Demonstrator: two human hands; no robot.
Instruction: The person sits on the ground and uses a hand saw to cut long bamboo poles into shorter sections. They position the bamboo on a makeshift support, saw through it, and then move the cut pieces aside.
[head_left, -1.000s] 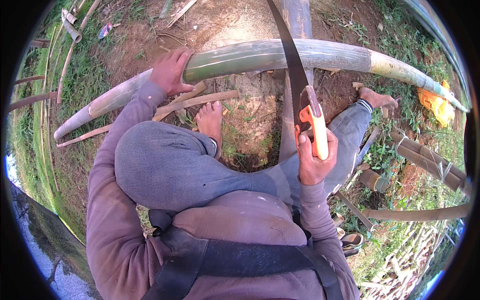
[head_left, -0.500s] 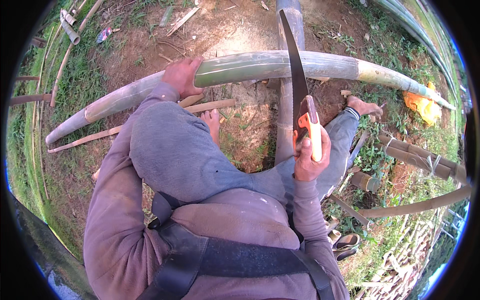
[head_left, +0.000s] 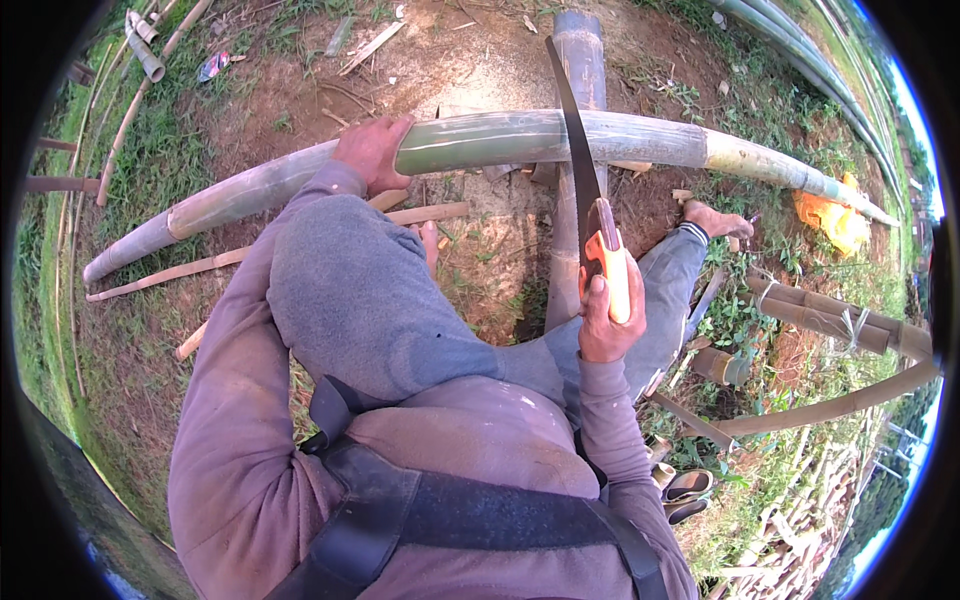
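A thick green-grey bamboo pole (head_left: pixel 480 138) lies crosswise before me, resting over a second bamboo pole (head_left: pixel 578 65) that points away. My left hand (head_left: pixel 374 155) is wrapped over the crosswise pole, left of its middle, pressing on its top. In my right hand (head_left: pixel 610 320) is a hand saw (head_left: pixel 582 165), gripped by its orange and dark handle. Its dark, tapering blade points away from me and passes over the crosswise pole near where the two poles cross. Whether the teeth touch the bamboo I cannot tell.
Bamboo strips (head_left: pixel 430 213) lie by my foot under the pole. To the right are an orange plastic bag (head_left: pixel 832 220), tied bamboo lengths (head_left: pixel 840 318) and a pair of sandals (head_left: pixel 688 490). Split scraps (head_left: pixel 790 545) are heaped at lower right. More long poles (head_left: pixel 800 50) lie at upper right.
My right hand and the saw have shifted slightly left, with the blade tip a little lower in view. My left hand keeps its hold on the pole. The whole view has shifted slightly.
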